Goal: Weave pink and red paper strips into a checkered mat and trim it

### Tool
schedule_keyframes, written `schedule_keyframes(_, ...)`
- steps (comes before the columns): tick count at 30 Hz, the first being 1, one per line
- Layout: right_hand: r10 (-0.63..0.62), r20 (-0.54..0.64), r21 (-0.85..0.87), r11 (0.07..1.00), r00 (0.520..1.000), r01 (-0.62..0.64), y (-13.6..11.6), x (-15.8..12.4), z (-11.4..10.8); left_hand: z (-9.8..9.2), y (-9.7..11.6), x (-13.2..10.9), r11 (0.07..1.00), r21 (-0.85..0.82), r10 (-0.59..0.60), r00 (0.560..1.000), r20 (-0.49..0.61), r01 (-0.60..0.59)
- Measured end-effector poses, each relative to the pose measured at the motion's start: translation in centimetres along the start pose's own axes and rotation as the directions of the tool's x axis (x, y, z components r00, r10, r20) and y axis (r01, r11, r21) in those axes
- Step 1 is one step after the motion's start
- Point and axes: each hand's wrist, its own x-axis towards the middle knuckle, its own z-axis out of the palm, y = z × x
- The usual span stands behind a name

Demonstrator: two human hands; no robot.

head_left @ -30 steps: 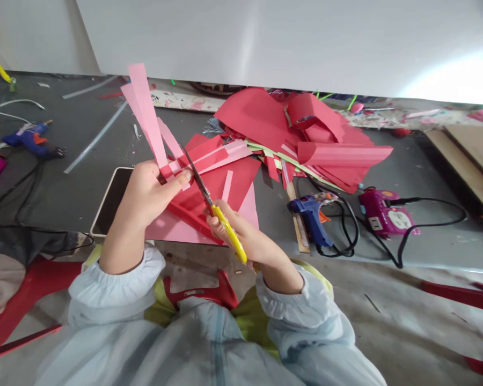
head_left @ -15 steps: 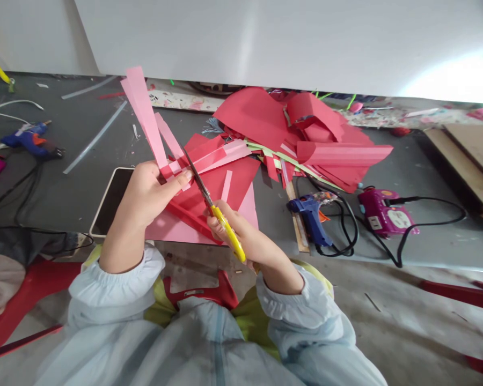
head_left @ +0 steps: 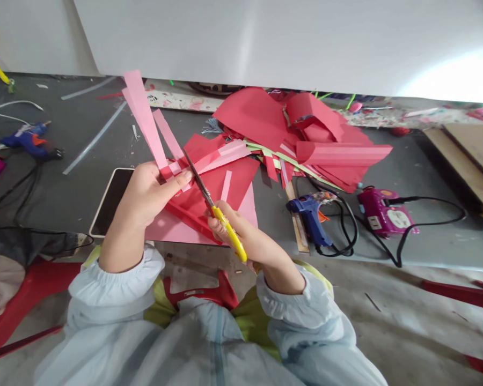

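My left hand (head_left: 145,190) is closed on woven paper strips (head_left: 176,170), its thumb pressed over the pink and red crossing. Long pink strip ends (head_left: 145,120) stick up beyond the fingers, with another pink strip (head_left: 169,134) beside them. My right hand (head_left: 241,225) is wrapped round the yellow-handled scissors (head_left: 230,234). Their narrow metal blades look together and lie along the right edge of the weave, close to my left thumb. Red paper (head_left: 225,185) and a pink sheet (head_left: 165,228) lie under both hands.
A phone (head_left: 110,206) lies by my left wrist. Red paper scraps (head_left: 257,118) are heaped at the back. Right of them are a blue glue gun (head_left: 312,217), a purple box (head_left: 388,214) and loose cables. Another glue gun (head_left: 28,140) lies left. A white panel (head_left: 241,43) stands behind.
The upright pink strip ends have tilted slightly left. Beyond the blades, the red strip covers less of the pink strip than before. Both hands have stayed nearly in place.
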Motion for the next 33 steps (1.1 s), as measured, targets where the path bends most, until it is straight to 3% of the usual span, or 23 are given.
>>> schedule_keyframes(15, 0.013, 0.019, 0.009, 1.0, 1.0, -0.013, 0.1, -0.4, -0.5, -0.1, -0.4, 0.1, 1.0, 0.014, 0.007, 1.0, -0.016, -0.006)
schedule_keyframes(20, 0.043, 0.068, 0.034, 0.998, 0.997, -0.046, 0.4, -0.7, -1.2, -0.3, -1.0, 0.3, 1.0, -0.009, 0.006, 0.998, -0.068, -0.006)
schedule_keyframes(27, 0.026, 0.044, 0.038, 0.999, 0.999, -0.028, 0.4, -0.8, -2.0, 0.0, 0.0, 0.4, 0.987, -0.156, 0.006, 0.994, -0.105, -0.022)
schedule_keyframes(33, 0.042, 0.027, 0.075, 0.996, 0.999, -0.044, 1.0, -1.0, -2.3, -0.9, -0.6, 0.8, 0.989, -0.132, 0.046, 0.978, -0.203, -0.074)
